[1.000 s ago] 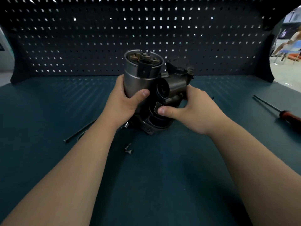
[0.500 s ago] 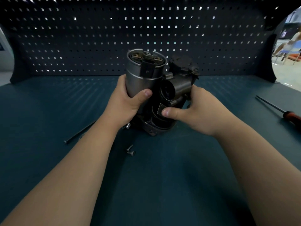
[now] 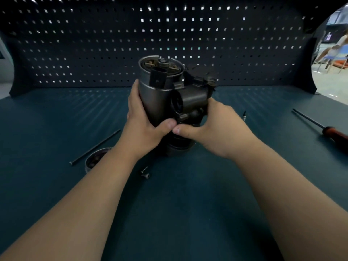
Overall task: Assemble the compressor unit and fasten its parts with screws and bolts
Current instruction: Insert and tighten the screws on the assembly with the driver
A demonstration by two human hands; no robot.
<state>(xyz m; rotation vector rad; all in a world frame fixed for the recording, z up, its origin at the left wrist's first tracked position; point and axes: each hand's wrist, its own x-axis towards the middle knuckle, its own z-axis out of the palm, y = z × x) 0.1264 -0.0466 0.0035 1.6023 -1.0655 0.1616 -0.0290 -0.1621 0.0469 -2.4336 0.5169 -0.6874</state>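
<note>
**Compressor unit raised and turned between both hands**

Dark teal table (image 3: 56,119) under a perforated back panel (image 3: 94,44), with light showing through the holes. At the middle of the table, toward the far edge: the compressor unit (image 3: 169,110), silver motor can (image 3: 152,97) up and to the left, dark cylinder head (image 3: 194,95) to the right. Base low over the table or resting on it; cannot tell which.

Gripped from both sides: left hand (image 3: 143,129) wrapped round the motor can, right hand (image 3: 216,127) curled round the body below the cylinder head, thumbs now touching at the front. A second ago held lower, thumbs apart; since lifted slightly and swung a little to the right.

More exposed after that shift: a round metal end cap (image 3: 95,159) just beside the left forearm, and a small driver bit (image 3: 244,115) just right of the right hand. Toward the left edge, a long through-bolt (image 3: 96,146); near the front of the unit, two short screws (image 3: 145,172); by the right edge, a screwdriver (image 3: 323,129), untouched.

Likely meaning: repositioning to seat or check the joined parts. Fastening not yet begun, with cap, bolt and screws apparently left to fit.
</note>
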